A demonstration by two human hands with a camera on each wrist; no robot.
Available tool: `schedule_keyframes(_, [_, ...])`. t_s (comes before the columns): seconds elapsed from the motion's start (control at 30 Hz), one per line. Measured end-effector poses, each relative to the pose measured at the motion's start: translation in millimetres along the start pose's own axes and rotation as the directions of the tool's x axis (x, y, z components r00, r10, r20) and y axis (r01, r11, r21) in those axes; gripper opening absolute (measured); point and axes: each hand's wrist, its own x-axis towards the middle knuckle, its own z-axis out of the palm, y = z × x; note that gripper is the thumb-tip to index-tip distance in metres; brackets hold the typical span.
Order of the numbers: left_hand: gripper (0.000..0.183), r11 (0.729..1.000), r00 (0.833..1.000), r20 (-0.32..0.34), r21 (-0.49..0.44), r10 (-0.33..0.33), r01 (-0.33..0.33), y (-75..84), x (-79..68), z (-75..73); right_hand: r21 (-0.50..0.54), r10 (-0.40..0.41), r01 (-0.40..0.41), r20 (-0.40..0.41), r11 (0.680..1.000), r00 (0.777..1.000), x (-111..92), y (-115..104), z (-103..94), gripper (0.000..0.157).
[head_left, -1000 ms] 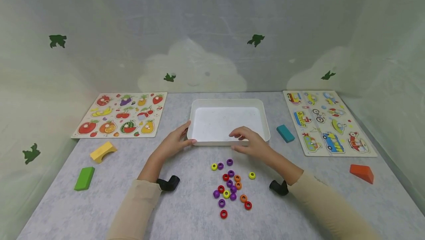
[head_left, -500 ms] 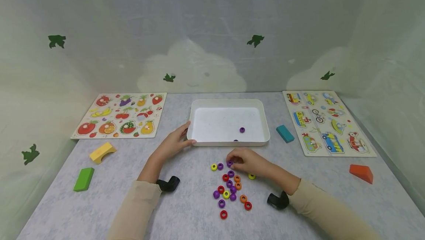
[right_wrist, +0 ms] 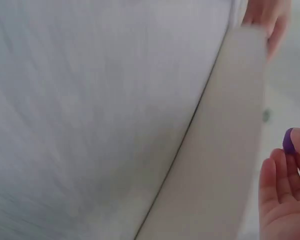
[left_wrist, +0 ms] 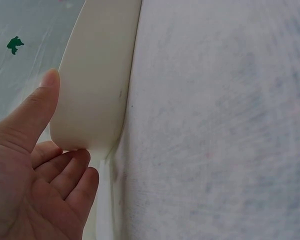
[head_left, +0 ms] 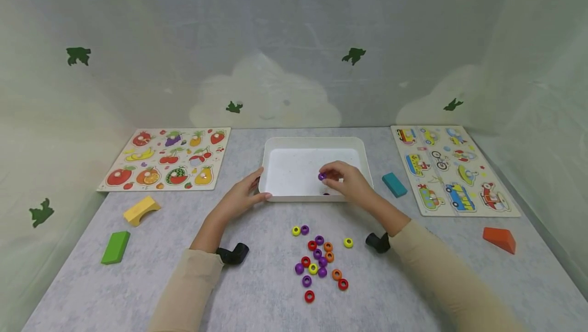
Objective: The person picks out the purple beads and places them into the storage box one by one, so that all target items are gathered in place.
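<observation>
My right hand (head_left: 350, 184) pinches a purple bead (head_left: 322, 176) between thumb and fingertips, over the white tray (head_left: 294, 166). In the right wrist view, that purple bead (right_wrist: 288, 141) shows at the fingertips, beyond the tray wall (right_wrist: 210, 140). Another purple bead (head_left: 326, 194) lies in the tray, partly hidden by its front wall. At the front left corner, my left hand (head_left: 240, 197) holds the tray; the left wrist view has thumb and bent fingers against its wall (left_wrist: 92, 85). Several purple, red (head_left: 310, 296), orange (head_left: 337, 274) and yellow beads (head_left: 348, 242) lie loose before the tray.
A fruit puzzle board (head_left: 161, 161) lies back left, a vehicle puzzle board (head_left: 452, 173) back right. Around the table are a yellow arch block (head_left: 141, 210), a green block (head_left: 116, 247), a teal block (head_left: 394, 185) and an orange-red block (head_left: 499, 240).
My right hand went from over the tray down to the loose beads, leaving purple beads in the tray. It has come back over the tray pinching a purple bead. My left hand stayed put.
</observation>
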Motion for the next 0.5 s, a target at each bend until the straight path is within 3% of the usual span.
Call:
schedule_keyframes(0.13, [0.081, 1.0, 1.0, 0.004, -0.007, 0.005, -0.005, 0.2, -0.2, -0.8, 0.019, 0.14, -0.14, -0.014, 0.99, 0.99, 20.3, 17.7, -1.0, 0.019])
schedule_keyframes(0.27, [0.083, 1.0, 1.0, 0.013, -0.011, 0.01, -0.01, 0.5, 0.0, -0.9, -0.005, 0.284, -0.284, 0.048, 0.959, 0.958, 29.9, 32.1, 1.3, 0.018])
schedule_keyframes(0.33, [0.083, 1.0, 1.0, 0.01, -0.009, 0.0, 0.0, 0.7, 0.1, -0.6, -0.034, 0.31, -0.308, 0.074, 0.951, 0.948, 31.9, 37.3, 2.6, 0.016])
schedule_keyframes(0.5, [0.083, 1.0, 1.0, 0.013, -0.008, -0.003, 0.003, -0.3, -0.1, -0.5, -0.082, 0.284, -0.276, 0.11, 0.958, 0.952, 33.7, 44.4, 4.7, 0.013])
